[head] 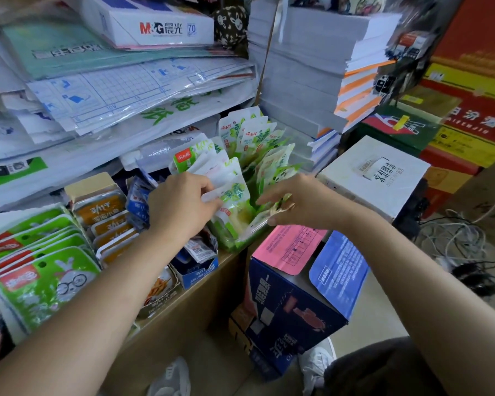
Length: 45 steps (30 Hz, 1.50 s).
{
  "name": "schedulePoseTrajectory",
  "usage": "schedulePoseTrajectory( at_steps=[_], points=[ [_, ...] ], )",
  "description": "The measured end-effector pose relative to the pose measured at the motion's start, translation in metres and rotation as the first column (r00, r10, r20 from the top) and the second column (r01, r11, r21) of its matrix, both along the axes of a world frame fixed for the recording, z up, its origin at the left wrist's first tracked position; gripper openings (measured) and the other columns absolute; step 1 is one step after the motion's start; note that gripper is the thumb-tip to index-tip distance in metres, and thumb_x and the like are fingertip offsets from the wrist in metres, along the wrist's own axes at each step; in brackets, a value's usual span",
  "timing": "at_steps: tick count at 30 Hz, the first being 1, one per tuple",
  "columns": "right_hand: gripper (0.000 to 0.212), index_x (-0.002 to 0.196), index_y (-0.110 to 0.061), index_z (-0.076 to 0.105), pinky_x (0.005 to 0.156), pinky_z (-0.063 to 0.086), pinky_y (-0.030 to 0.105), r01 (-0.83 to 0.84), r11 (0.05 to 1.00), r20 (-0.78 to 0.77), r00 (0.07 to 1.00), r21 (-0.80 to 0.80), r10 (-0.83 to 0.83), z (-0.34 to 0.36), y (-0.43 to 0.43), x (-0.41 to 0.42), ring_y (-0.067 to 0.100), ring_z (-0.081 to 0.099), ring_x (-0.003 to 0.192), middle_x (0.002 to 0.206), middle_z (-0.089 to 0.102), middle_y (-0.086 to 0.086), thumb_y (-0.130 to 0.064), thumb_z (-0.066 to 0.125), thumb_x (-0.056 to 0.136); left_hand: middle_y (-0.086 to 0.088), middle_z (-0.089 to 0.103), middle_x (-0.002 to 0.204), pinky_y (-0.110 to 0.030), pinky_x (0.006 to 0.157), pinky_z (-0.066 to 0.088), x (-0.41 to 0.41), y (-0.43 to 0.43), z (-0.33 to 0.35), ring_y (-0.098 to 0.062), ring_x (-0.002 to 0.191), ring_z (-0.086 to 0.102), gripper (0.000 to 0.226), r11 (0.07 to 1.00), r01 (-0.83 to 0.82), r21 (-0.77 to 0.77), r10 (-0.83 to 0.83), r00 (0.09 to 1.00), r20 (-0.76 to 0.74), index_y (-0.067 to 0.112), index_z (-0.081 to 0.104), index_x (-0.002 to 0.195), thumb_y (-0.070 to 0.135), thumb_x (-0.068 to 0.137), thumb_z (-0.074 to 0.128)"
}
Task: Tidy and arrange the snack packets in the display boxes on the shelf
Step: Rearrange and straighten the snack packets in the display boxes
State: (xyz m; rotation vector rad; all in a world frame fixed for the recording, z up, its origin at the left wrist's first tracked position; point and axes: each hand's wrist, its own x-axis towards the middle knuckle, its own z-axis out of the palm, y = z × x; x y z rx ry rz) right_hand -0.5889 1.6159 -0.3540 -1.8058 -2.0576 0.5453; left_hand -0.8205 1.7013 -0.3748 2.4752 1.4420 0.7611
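Note:
A display box point(235, 242) at the shelf's right end is packed with upright green-and-white snack packets point(252, 135). My left hand point(180, 204) pinches the front green-and-white packet point(232, 195) by its left edge, fingers curled around it. My right hand point(295, 201) reaches into the right side of the same box and its fingertips grip a packet point(272, 208) low at the box's front. Left of this box stand a blue display box point(197, 270) of blue packets, a box of orange-labelled packets point(106, 215), and green rabbit-print packets point(49, 281).
Stacks of paper and plastic-wrapped sheets point(112, 90) overhang the shelf behind the boxes. A white carton point(375, 175) sits to the right, a dark blue carton with open flaps point(297, 304) on the floor below. Red cartons point(469, 90) and tangled cables point(455, 238) lie further right.

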Motion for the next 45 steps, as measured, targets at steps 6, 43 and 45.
schedulePoseTrajectory(
  at_steps=[6,43,45],
  points=[
    [0.002,0.087,-0.015,0.078,0.063,0.046,0.014,0.108,0.974,-0.112,0.990,0.200,-0.087,-0.012,0.008,-0.006,-0.001,0.063,0.066,0.072,0.071,-0.008,-0.015,0.076,0.087,0.007,0.069,0.108,-0.027,0.065,0.041,0.002,-0.013,0.003,-0.018,0.096,0.065,0.046,0.991,0.019,0.136,-0.036,0.992,0.119,0.029,0.064,0.123,0.039,0.081,0.080],
    [0.006,0.090,-0.016,0.077,0.081,0.051,0.042,0.005,0.977,0.263,0.963,0.212,-0.062,-0.030,0.037,0.001,0.019,0.054,0.090,0.085,0.071,-0.001,-0.019,0.077,0.085,0.012,0.066,0.114,-0.034,0.081,0.048,-0.007,-0.012,-0.005,-0.009,0.095,0.056,0.049,0.990,0.141,0.004,-0.139,0.971,0.193,0.024,0.064,0.122,0.022,0.077,0.085],
    [0.007,0.079,-0.010,0.073,0.071,0.052,0.040,0.084,0.954,0.164,0.977,0.288,-0.135,-0.024,0.036,0.007,0.018,0.056,0.072,0.072,0.066,-0.001,-0.011,0.074,0.086,0.011,0.064,0.124,-0.033,0.085,0.048,-0.006,-0.014,-0.003,-0.011,0.102,0.058,0.059,0.990,0.138,0.001,-0.135,0.970,0.202,0.030,0.058,0.130,0.023,0.078,0.085]
  ],
)
